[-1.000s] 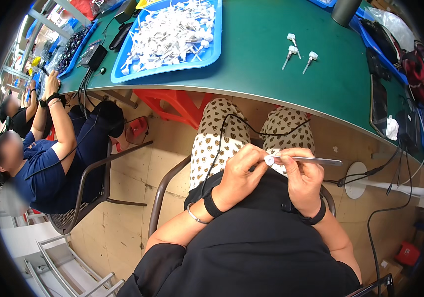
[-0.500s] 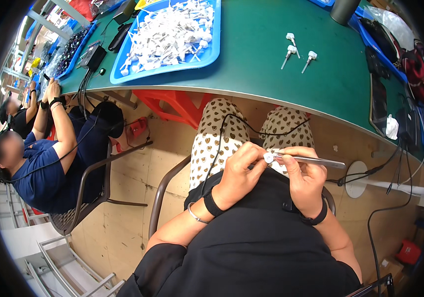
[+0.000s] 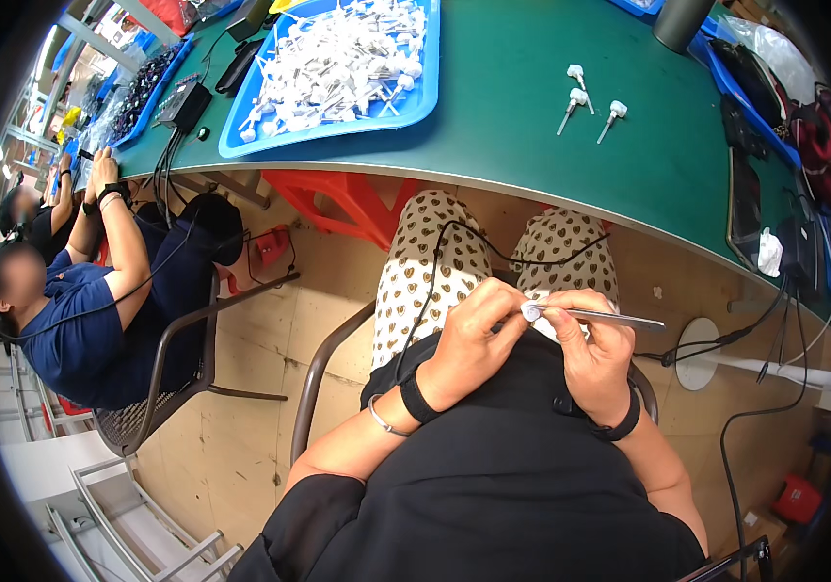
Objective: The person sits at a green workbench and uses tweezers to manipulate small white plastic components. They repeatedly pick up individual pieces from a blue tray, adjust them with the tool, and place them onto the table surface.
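Observation:
Above my lap, my left hand pinches a small white part with a round end between thumb and fingers. My right hand grips slim silver tweezers like a pen, with their far end pointing right. The tweezers' tip meets the white part; fingers partly hide the contact. Several similar white parts with thin stems are heaped in a blue tray on the green table. Three more stemmed white parts lie loose on the tabletop, right of the tray.
The green table's edge runs in front of my knees. A black cable crosses my lap. At the right stand bags, a dark phone-like slab and cables. A seated co-worker is at the left, near a red stool.
The tweezers' outer end has shifted slightly left and tilted a little lower. Both hands stay together on the white part. The whole view has moved slightly.

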{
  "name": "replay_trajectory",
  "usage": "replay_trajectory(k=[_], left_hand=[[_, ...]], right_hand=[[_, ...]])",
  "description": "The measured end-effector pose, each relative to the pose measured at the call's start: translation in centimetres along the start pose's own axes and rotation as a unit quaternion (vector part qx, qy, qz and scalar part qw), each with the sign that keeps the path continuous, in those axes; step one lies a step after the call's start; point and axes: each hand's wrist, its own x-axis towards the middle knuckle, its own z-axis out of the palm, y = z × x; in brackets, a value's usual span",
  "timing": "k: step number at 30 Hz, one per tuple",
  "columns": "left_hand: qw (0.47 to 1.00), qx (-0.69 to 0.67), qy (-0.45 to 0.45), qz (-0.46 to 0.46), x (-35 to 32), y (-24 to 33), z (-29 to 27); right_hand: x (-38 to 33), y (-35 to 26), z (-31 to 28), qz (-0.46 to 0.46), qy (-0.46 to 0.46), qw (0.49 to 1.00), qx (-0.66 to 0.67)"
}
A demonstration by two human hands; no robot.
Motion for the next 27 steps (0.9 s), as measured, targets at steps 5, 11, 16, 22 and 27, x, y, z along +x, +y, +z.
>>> replay_trajectory(k=[5,11,16,22,27], left_hand=[[1.0,-0.005,-0.001,-0.001,-0.03,-0.05,0.02],[1.0,-0.002,-0.001,0.001,0.0,-0.06,0.01],[1.0,0.0,-0.002,-0.001,-0.09,-0.18,0.07],[1.0,0.0,-0.004,0.0,-0.05,-0.11,0.09],[1.0,0.01,-0.005,0.002,-0.09,-0.13,0.16]], right_hand=[[0.05,0.03,-0.01,-0.007,0.0,1.0,0.004],[-0.02,-0.07,0.07,0.005,0.005,1.0,0.009],[0.04,0.08,0.04,-0.008,0.0,1.0,-0.008],[-0.06,0.16,0.08,0.011,0.003,1.0,0.004],[-0.1,0.12,0.1,0.009,-0.01,0.999,-0.036]])
